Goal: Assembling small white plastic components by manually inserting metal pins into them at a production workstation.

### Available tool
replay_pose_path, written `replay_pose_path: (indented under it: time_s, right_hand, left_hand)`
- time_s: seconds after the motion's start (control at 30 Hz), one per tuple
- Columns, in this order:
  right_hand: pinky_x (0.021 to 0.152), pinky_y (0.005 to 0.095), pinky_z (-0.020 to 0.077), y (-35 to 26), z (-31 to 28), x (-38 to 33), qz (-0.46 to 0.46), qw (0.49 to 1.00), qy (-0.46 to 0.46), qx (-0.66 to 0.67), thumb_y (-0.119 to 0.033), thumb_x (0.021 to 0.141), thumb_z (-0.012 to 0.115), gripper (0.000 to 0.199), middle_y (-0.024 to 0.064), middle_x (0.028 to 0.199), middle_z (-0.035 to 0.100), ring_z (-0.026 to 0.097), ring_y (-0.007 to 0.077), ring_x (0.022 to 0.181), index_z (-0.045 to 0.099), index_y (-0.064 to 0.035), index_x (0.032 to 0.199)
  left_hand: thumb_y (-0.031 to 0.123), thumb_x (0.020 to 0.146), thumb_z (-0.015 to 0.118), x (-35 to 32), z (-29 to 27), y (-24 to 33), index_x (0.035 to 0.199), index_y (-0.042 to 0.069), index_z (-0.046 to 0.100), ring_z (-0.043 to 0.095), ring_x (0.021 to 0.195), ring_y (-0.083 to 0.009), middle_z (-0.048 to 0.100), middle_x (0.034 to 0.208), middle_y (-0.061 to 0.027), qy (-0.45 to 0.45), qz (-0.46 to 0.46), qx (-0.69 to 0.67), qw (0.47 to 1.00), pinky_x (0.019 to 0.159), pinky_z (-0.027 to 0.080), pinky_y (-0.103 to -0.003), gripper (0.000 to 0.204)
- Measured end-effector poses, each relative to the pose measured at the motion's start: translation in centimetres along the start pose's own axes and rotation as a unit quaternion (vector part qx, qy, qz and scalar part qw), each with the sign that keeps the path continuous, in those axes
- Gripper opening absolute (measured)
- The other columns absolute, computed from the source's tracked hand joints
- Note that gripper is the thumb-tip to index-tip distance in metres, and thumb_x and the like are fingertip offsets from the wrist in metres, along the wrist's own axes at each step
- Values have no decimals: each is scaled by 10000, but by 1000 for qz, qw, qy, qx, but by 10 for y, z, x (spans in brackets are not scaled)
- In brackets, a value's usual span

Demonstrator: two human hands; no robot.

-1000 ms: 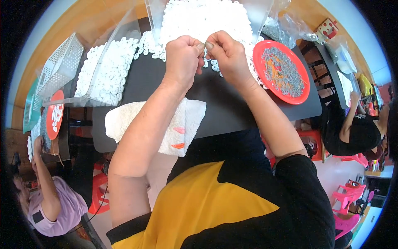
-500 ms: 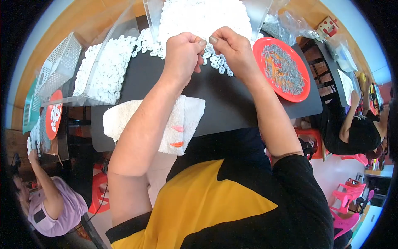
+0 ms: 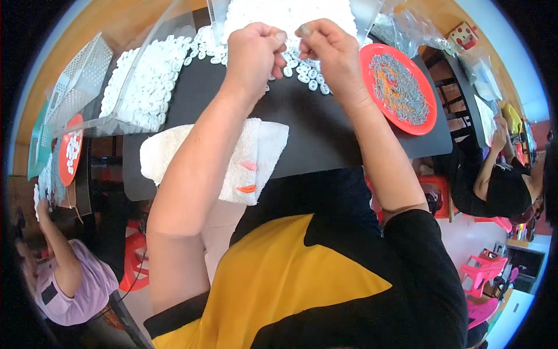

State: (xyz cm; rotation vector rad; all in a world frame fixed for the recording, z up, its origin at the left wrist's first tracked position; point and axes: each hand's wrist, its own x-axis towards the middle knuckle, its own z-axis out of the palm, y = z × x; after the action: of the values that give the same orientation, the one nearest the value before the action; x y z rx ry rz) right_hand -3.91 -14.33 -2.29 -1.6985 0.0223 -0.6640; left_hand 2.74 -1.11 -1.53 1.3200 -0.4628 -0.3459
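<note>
Both my hands are raised over the far part of the dark table, thumbs and fingertips pinched, with a small gap between them. My left hand (image 3: 253, 58) is closed on something I cannot make out. My right hand (image 3: 336, 58) is closed too, and whatever it pinches is hidden or too small to name. Small white oval pieces with holes (image 3: 313, 85) lie scattered beneath and between the hands. Behind them a large heap of white pieces (image 3: 290, 13) fills a clear bin (image 3: 371, 17). Right of my right hand, a red plate (image 3: 417, 129) holds thin grey metal pieces (image 3: 401, 90), some orange-tinted.
A folded white towel (image 3: 270, 145) lies at the table's near edge under my left forearm. Left stands another clear bin with white pieces (image 3: 142, 81), beside a white perforated basket (image 3: 81, 70). Plastic bags (image 3: 412, 35) lie far right. Other people work at tables on both sides.
In the picture, both hands and the table sit slightly higher. The fingers remain pinched close to each other, and the right hand has turned a little.
</note>
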Motion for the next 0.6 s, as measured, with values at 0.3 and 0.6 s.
replay_pose_path:
  time_s: [0.3,0.6]
  right_hand:
    - [680,373,489,3,-6,-2,-190,820,-131,-525,-153,810,649,149,86,838,643,622,273,750,693,-161,952]
    - [772,408,466,5,-5,5,-250,684,-238,-643,-169,777,673,189,66,882,614,608,265,867,698,-184,964]
  left_hand:
    - [89,879,606,28,-34,-4,892,-45,595,576,579,-154,609,743,-92,88,10,-98,991,464,457,-270,135]
    - [94,865,627,21,-22,-10,860,-35,604,569,542,-139,615,733,-90,47,3,-112,993,429,450,-253,131]
